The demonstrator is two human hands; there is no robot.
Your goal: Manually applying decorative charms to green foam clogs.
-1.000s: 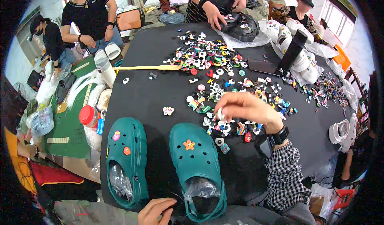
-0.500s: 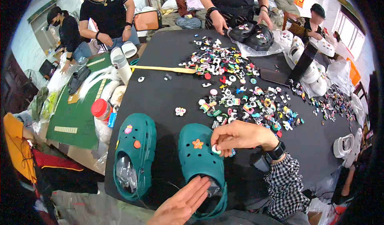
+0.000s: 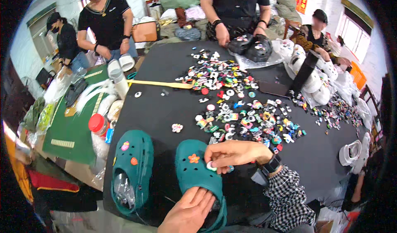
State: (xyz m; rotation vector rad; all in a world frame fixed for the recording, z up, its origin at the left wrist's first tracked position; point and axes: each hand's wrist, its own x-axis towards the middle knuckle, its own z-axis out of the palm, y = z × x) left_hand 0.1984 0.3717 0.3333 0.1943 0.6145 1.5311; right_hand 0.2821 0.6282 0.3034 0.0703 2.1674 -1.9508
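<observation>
A teal clog (image 3: pixel 191 176) lies in front of me with its toe pointing away. It carries an orange starfish charm (image 3: pixel 193 158). The outstretched fingers of my left hand (image 3: pixel 188 212), palm up, reach into its foot opening, their tips hidden under the upper. My right hand (image 3: pixel 237 152) pinches a small whitish shoe charm (image 3: pixel 211 166) against the right side of the upper, by the holes. Another small charm (image 3: pixel 230 168) shows under that hand. To the left lies a matching clog (image 3: pixel 142 156) with a pink and an orange charm and clear plastic inside.
Loose charms (image 3: pixel 252 121) lie heaped beyond my right hand. A single charm (image 3: pixel 177 128) lies past the clog's toe. Farther off are a yellow stick (image 3: pixel 161 84), black clogs (image 3: pixel 260 49) by a co-worker's hands, white clogs (image 3: pixel 318 80) and a red-lidded jar (image 3: pixel 97 125).
My left fingers have slid deeper into the clog's opening. My right hand has brought the charm against the upper. The whole view has shifted slightly.
</observation>
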